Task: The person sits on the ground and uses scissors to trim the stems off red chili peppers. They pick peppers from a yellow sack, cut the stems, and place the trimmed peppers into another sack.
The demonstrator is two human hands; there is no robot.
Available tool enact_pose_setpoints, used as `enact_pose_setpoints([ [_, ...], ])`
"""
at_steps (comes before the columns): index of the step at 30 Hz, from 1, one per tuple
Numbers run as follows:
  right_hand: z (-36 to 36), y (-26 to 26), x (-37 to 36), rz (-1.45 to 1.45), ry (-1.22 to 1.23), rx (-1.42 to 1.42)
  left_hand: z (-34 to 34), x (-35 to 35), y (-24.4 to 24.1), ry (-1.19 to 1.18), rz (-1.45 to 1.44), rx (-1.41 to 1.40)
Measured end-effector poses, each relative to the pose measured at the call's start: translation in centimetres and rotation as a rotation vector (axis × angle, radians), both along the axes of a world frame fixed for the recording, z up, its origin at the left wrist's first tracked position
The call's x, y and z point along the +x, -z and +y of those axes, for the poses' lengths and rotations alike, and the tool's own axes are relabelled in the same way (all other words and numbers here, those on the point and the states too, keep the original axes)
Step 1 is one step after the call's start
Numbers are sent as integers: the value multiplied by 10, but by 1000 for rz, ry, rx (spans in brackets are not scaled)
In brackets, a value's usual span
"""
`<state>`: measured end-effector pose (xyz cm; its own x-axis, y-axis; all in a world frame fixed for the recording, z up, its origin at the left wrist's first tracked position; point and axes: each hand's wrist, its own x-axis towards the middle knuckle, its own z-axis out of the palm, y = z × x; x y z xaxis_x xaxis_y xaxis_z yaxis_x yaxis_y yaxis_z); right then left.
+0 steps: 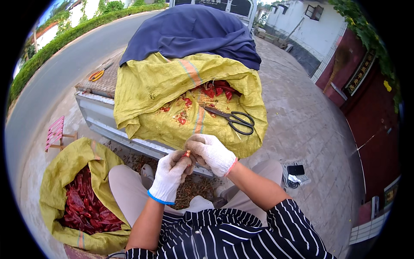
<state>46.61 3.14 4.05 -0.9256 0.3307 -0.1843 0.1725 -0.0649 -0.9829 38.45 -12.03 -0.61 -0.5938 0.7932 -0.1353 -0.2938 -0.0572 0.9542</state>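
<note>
My left hand (167, 176), in a white knit glove with a blue cuff, pinches a small red dried chili pepper (187, 153) between thumb and fingers. Right beside it, my right hand (212, 152), gloved with a pink cuff, has its curled fingertips against the pepper and the left fingers. Whether those right fingers grip anything is hidden. Beyond the hands lies a yellow woven sack (155, 113), its mouth towards me, with red chili peppers (220, 89) inside. Black-handled scissors (241, 122) rest on the sack's lower flap among pepper scraps and seeds (181, 118).
Dark blue cloth (190, 32) covers the sack's top on a truck bed (97, 108). Orange-handled pliers or cutters (96, 75) lie on the bed. At left stand an open sack (53, 194) of red peppers and a folding stool (55, 133). A phone (296, 170) lies on the ground at right.
</note>
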Motion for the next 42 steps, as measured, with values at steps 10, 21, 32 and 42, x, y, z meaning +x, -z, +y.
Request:
enact_pose_setpoints([
  [10, 89, -14, -15, -104, -58, 1214, 0, -6, 16, 66, -386, 211],
  [21, 161, -16, -106, -421, 284, 1333, -5, -17, 33, 135, -595, 393],
  [32, 149, -36, -48, -217, 203, 1127, 2, -14, 39, 56, -667, 391],
  [42, 3, -18, 17, 22, -300, 1375, 29, 4, 33, -127, -680, 353],
])
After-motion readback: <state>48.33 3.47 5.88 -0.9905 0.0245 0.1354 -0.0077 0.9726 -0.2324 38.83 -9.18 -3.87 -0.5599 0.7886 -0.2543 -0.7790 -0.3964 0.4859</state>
